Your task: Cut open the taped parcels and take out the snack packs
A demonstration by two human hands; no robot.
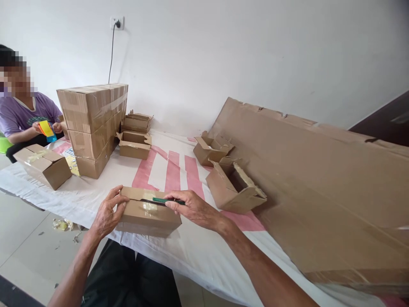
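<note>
A closed cardboard box (150,221) lies at the near edge of the table, a strip of clear tape across its top seam. My left hand (110,212) grips the box's left end, fingers on the top edge. In my right hand (188,207) is a green utility knife (159,200), the fingers wrapped round its handle. Its dark blade points left and lies along the top seam at the tape. Whether the blade tip is inside the seam I cannot tell.
Stacked taped boxes (92,123) stand at the left, with another box (43,166) beside them. Several opened boxes (236,187) sit farther back. A large cardboard sheet (319,187) leans at the right. Across the table's left end a person (32,115) holds a tape dispenser (47,130).
</note>
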